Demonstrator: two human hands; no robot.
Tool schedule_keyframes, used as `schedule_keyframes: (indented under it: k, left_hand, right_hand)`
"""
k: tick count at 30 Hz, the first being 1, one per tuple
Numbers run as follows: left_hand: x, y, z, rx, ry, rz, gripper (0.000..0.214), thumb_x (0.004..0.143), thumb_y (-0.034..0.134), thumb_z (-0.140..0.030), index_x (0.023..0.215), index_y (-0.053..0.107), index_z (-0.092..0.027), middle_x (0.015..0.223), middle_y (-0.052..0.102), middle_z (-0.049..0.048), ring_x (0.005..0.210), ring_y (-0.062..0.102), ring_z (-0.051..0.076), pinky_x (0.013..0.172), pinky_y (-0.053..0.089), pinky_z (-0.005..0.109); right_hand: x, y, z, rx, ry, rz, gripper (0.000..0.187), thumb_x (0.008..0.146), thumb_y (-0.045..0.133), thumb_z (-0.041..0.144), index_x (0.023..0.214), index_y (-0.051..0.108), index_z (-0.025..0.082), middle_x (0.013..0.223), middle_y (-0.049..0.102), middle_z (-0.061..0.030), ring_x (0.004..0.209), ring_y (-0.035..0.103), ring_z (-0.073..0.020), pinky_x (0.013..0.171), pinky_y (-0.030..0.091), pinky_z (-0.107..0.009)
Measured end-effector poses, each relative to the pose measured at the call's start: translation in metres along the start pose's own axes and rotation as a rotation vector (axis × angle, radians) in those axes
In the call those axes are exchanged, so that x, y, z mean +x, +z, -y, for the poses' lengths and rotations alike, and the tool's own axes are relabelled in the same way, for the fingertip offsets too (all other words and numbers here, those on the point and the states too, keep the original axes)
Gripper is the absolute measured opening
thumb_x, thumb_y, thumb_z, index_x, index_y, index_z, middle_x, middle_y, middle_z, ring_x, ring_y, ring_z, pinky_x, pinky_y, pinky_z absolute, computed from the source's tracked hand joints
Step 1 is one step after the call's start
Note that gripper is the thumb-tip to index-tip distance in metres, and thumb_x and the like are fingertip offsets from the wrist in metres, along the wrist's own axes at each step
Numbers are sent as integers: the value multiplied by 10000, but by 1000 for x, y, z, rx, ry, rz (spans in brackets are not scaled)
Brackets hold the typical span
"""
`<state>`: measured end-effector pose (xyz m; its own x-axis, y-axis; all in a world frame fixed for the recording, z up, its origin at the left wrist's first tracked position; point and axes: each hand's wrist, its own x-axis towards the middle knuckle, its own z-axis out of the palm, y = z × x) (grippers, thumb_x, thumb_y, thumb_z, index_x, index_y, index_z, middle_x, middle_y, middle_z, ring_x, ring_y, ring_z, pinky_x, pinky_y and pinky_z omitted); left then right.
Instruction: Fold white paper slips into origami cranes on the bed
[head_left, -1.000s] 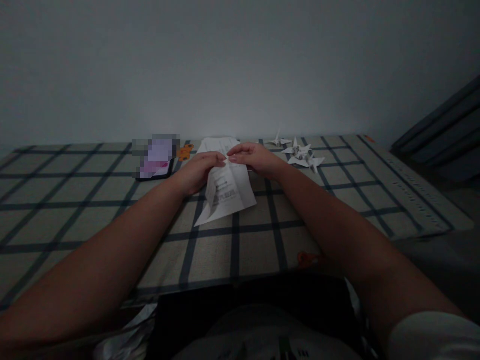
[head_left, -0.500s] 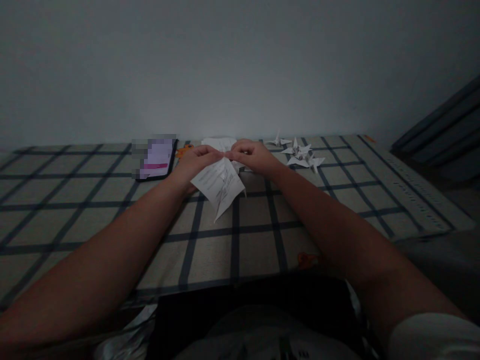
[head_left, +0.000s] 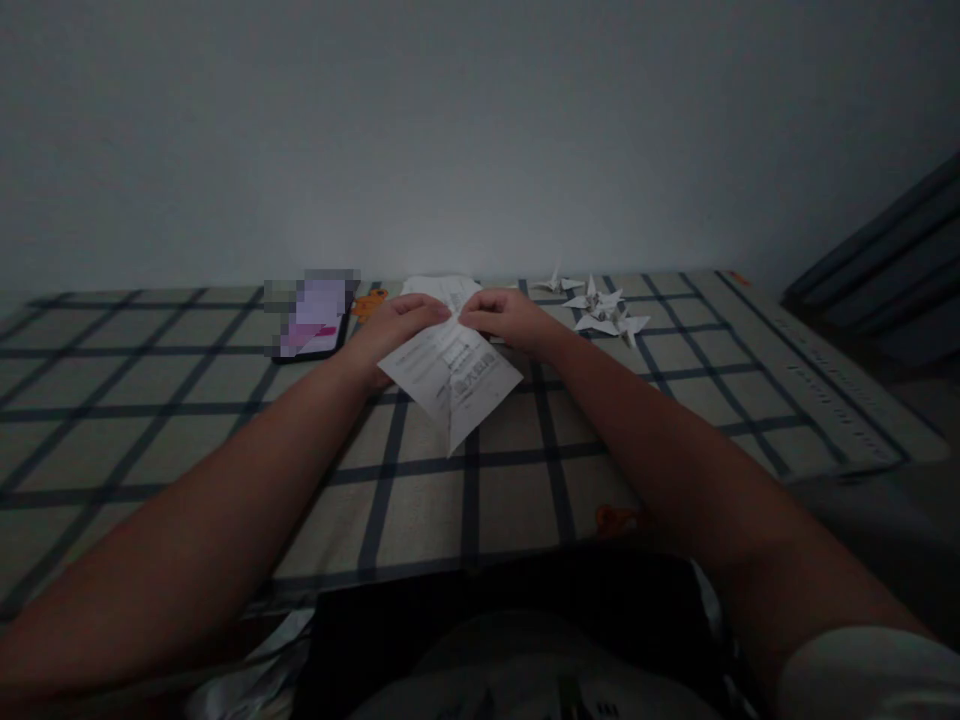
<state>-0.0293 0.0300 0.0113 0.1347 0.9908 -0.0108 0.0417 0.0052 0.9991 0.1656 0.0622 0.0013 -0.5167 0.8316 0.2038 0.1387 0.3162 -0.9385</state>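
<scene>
A white printed sheet of paper (head_left: 454, 380) hangs creased between both my hands, its lower corner pointing down toward the checked cloth (head_left: 187, 400). My left hand (head_left: 390, 335) pinches the sheet's top edge from the left. My right hand (head_left: 510, 320) pinches the same edge from the right, fingertips almost meeting the left ones. Behind the hands lies another piece of white paper (head_left: 442, 287), partly hidden.
A phone (head_left: 311, 320) with a lit screen lies left of my hands. Several folded white paper cranes (head_left: 600, 308) sit at the back right. A small orange figure (head_left: 370, 300) shows on the cloth beside the phone. A bare wall stands behind; dark fabric lies at the right edge.
The sheet has been turned and spread: earlier it hung narrower from my fingertips, now it opens wider with its point lower. Both hands stayed in place at the top edge.
</scene>
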Motion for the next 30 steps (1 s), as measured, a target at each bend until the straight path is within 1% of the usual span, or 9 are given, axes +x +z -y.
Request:
schedule_keyframes:
  k: [3, 7, 14, 19, 24, 30]
  left_hand:
    - [2, -1, 4, -107, -43, 5, 201, 603, 789, -259, 738, 653, -195, 633, 608, -20, 528, 548, 124, 503, 409, 247]
    - [6, -2, 11, -68, -49, 54, 227, 600, 821, -284, 708, 650, -181, 634, 611, -14, 523, 539, 109, 495, 399, 232]
    - [5, 1, 12, 5, -28, 61, 214, 604, 799, -284, 684, 626, -185, 639, 605, -9, 526, 534, 110, 482, 387, 225]
    - [5, -1, 13, 16, -16, 100, 193, 663, 770, -327, 678, 633, -192, 623, 560, -22, 519, 501, 90, 450, 372, 196]
    - [8, -3, 15, 46, -11, 79, 166, 666, 757, -313, 702, 658, -185, 595, 540, -26, 503, 479, 91, 432, 376, 190]
    - [7, -1, 14, 66, -2, 61, 149, 644, 740, -290, 671, 649, -175, 571, 547, -16, 493, 483, 95, 433, 380, 193]
  right_hand:
    - [-1, 3, 6, 53, 51, -22, 102, 811, 673, 248, 809, 633, 155, 696, 573, 27, 654, 501, -100, 606, 387, -230]
    - [-1, 5, 9, 73, 88, -27, 35, 815, 647, 182, 815, 634, 150, 657, 571, 31, 622, 506, -95, 578, 377, -218]
    - [-2, 6, 10, 1, 117, -14, 62, 833, 632, 179, 780, 638, 150, 610, 568, 27, 589, 514, -99, 565, 392, -218]
    - [-4, 7, 12, -57, 103, 25, 76, 829, 621, 180, 757, 624, 156, 596, 558, 32, 575, 494, -99, 566, 376, -227]
    - [-5, 7, 14, -114, 107, 10, 71, 828, 613, 175, 764, 629, 149, 597, 550, 39, 564, 458, -89, 559, 355, -230]
    - [-5, 6, 11, -111, 92, 15, 83, 815, 628, 217, 765, 642, 152, 642, 584, 20, 610, 498, -103, 590, 384, -236]
